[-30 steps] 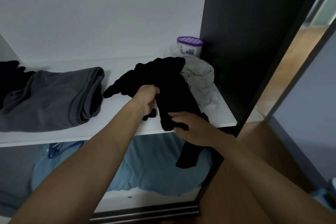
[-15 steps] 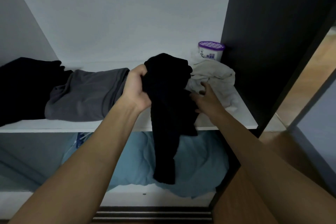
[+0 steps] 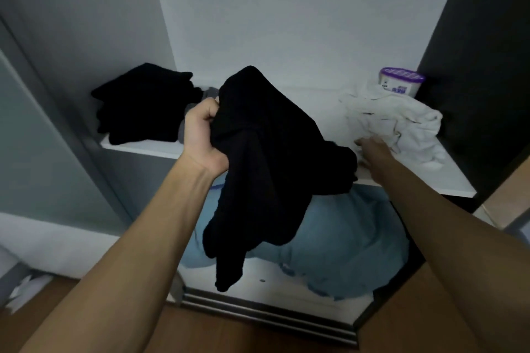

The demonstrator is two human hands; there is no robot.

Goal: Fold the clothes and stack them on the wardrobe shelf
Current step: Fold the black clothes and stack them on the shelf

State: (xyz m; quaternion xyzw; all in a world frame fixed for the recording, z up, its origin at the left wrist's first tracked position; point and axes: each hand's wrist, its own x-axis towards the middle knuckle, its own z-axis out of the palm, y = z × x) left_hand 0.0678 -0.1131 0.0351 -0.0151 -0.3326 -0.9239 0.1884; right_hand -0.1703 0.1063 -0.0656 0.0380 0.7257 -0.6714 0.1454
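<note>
White shelf (image 3: 324, 100) with black pile (image 3: 143, 106), crumpled white cloth (image 3: 401, 120), purple-lidded tub (image 3: 401, 82)

Left hand (image 3: 202, 135) grips a black garment (image 3: 263, 157) while right hand (image 3: 372, 149) touches white cloth (image 3: 401, 123).

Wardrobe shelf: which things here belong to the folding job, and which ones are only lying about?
For the job: black garment, gripped by the left hand; crumpled white garment by the right hand; folded black pile; wardrobe shelf.
Lying about: purple-lidded tub at the shelf's back; blue bedding below the shelf.
</note>
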